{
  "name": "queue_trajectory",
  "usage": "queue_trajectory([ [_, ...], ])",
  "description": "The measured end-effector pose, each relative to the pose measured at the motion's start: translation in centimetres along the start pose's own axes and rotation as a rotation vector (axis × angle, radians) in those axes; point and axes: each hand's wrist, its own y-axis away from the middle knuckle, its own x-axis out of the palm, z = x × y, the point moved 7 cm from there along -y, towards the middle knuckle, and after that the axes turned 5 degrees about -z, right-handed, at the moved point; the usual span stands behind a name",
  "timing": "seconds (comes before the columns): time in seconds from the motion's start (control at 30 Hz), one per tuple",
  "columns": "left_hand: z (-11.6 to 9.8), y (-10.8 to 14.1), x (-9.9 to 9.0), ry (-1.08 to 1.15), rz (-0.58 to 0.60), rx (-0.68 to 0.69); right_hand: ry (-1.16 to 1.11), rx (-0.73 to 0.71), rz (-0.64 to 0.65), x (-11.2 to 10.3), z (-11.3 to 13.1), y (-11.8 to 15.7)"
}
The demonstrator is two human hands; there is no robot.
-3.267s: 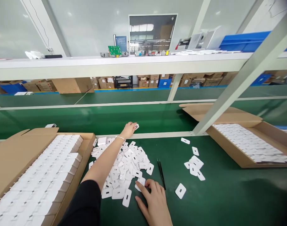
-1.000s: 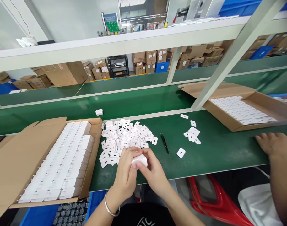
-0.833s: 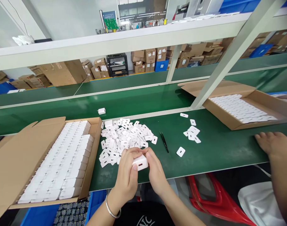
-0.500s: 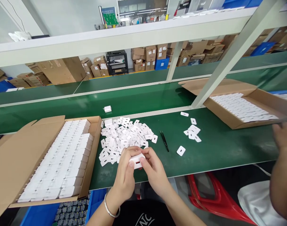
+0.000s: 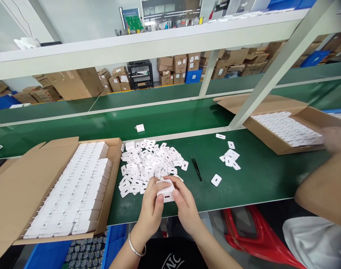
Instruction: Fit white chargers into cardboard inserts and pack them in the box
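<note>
Between both hands, near the table's front edge, I hold a white USB charger [image 5: 166,191] whose dark port faces me. My left hand [image 5: 151,203] grips its left side, with fingers over the top. Closed on the right side is my right hand [image 5: 184,203], its thumb beside the port. Just beyond my fingers lies a pile of white slotted plates [image 5: 148,160]. Black tweezers [image 5: 196,168] rest to the right of the pile. One loose slotted plate [image 5: 216,180] and a small cluster of plates [image 5: 230,158] lie further right.
An open carton [image 5: 114,164] of white chargers stands at left, another open carton [image 5: 267,138] at right behind a slanted post [image 5: 267,78]. A co-worker's arm [image 5: 324,183] reaches to that carton. A white charger [image 5: 140,128] sits on the green belt. Below left is a blue bin [image 5: 113,239].
The charger in my hands has tilted, showing more of its top, and my fingers have shifted on it. The belt charger has moved right. The co-worker's arm has moved over the right carton.
</note>
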Motion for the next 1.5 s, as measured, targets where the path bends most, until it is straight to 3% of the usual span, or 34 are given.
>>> queue_trajectory([
  [0.27,0.8,0.8,0.2,0.005,-0.060,0.071,0.009,-0.079,-0.074,-0.4,-1.2,0.0],
  [0.47,1.5,1.4,0.1,0.016,-0.041,0.075,-0.095,-0.033,-0.044,0.2,-1.6,0.3],
  [0.6,3.1,1.8,0.2,0.221,-0.100,-0.172,-0.112,-0.085,-0.070,0.1,-2.0,0.6],
  [0.77,5.1,2.3,0.8,0.613,-0.192,-0.526,0.141,-0.279,-0.052,-0.3,-1.9,0.7],
  [0.97,4.6,2.0,0.7,0.774,-0.141,-0.590,0.319,-0.329,0.177,0.8,-1.8,0.4],
  [1.1,3.5,2.2,-0.2,0.714,-0.064,-0.570,0.418,-0.292,0.252,0.5,-2.2,0.5],
  [1.17,2.9,2.0,-1.6,0.572,-0.022,-0.563,0.502,-0.272,0.219,-0.9,-2.8,0.3],
  [1.23,2.7,1.0,-4.3,0.324,-0.023,-0.528,0.605,-0.257,0.120,-3.2,-3.7,-0.1],
  [1.3,2.7,-1.1,-8.6,-0.019,-0.118,-0.418,0.720,-0.246,-0.011,-6.1,-4.9,-0.6],
  [1.4,2.8,-5.4,-15.8,-0.533,-0.366,-0.161,0.816,-0.213,-0.160,-9.5,-6.8,-1.2],
  [1.5,5.4,-9.7,-20.3,-0.943,-0.422,-0.125,0.825,-0.171,-0.182,-10.6,-8.5,-1.8],
])
